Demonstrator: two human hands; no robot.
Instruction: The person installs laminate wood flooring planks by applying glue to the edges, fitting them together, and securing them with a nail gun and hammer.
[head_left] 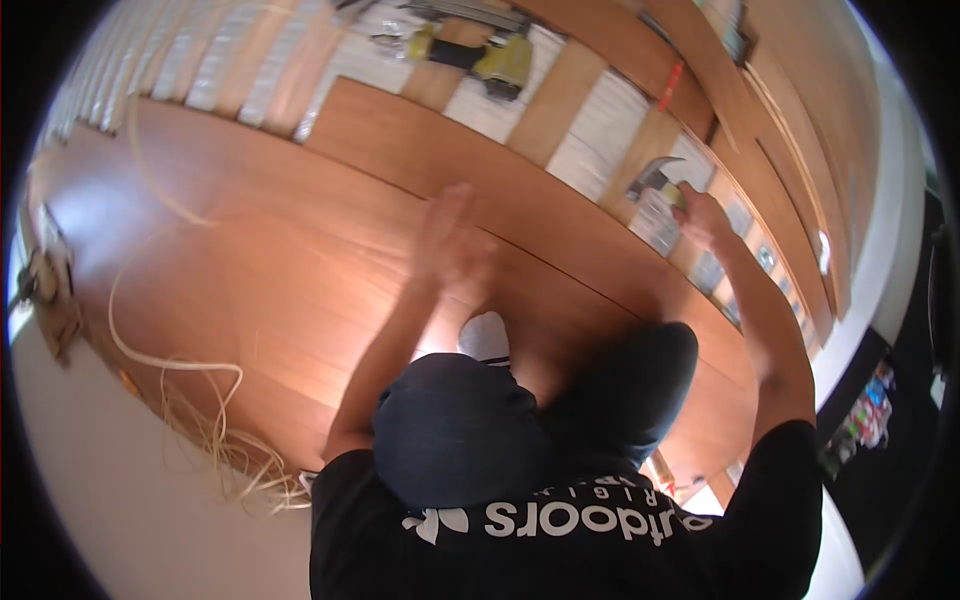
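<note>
My right hand (705, 216) is closed round the yellow-green grip of a claw hammer (655, 176). Its metal head is raised above the bare battens, past the edge of the laid boards. Over the wooden floorboards (270, 230), my left hand (455, 250) is blurred by motion, with its fingers stretched out and nothing seen in it. Below that hand is the edge of a long floorboard (420, 150) lying along its neighbour, with a dark seam between them. I cannot tell whether the left hand touches the wood.
Wooden battens (560, 105) with silvery-white sheeting between them run beyond the boards. A yellow and black tool (480, 58) lies on them, and a thin red object (671, 86) is nearby. Loose planks (770, 190) are at the right. A pale cord (170, 362) tangles at the left.
</note>
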